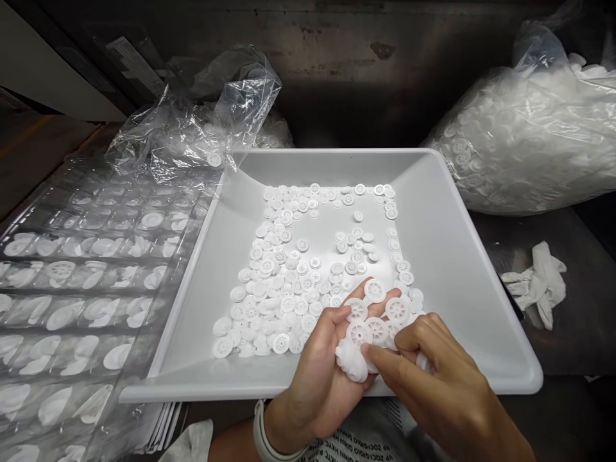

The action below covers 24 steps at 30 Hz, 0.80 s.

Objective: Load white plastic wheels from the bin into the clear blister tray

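Lower centre of frame, left hand (320,378) curls its fingers around a heap of white discs (359,333) over the pale tray (462,269), right hand (443,372) touches them, its pinch unclear from here; level palm, light one-at-a-time handling seem best against spilling.

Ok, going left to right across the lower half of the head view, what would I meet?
Clear plastic compartmented tray, bare left hand holding round white spoked plastic discs, bare right hand, crumpled white cloth.
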Tool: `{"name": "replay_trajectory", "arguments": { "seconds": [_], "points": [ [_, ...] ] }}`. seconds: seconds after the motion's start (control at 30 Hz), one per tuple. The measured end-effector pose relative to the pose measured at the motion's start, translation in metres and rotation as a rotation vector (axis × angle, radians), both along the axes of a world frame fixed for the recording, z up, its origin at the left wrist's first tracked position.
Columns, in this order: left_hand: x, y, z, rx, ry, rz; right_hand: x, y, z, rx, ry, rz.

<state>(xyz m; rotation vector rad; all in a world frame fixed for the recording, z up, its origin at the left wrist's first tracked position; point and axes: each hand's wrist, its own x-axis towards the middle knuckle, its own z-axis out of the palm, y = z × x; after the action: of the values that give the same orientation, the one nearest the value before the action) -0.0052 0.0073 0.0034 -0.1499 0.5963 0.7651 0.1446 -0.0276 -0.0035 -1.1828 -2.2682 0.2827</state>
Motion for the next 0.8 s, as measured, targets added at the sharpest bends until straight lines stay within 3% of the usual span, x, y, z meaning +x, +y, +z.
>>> {"name": "replay_trajectory", "arguments": {
  "seconds": [0.37,0.57,0.8],
  "points": [
    [-0.001,-0.001,-0.002,-0.006,0.025,0.0,0.012,-0.007,-0.004,-0.078,0.152,-0.081],
    [0.0,-0.001,-0.002,-0.002,0.004,-0.002,0.008,0.0,-0.006,-0.012,-0.044,-0.062],
    [0.0,-0.001,0.001,0.008,0.002,-0.007,0.01,0.01,-0.003,0.015,-0.048,0.035]
  ]
}}
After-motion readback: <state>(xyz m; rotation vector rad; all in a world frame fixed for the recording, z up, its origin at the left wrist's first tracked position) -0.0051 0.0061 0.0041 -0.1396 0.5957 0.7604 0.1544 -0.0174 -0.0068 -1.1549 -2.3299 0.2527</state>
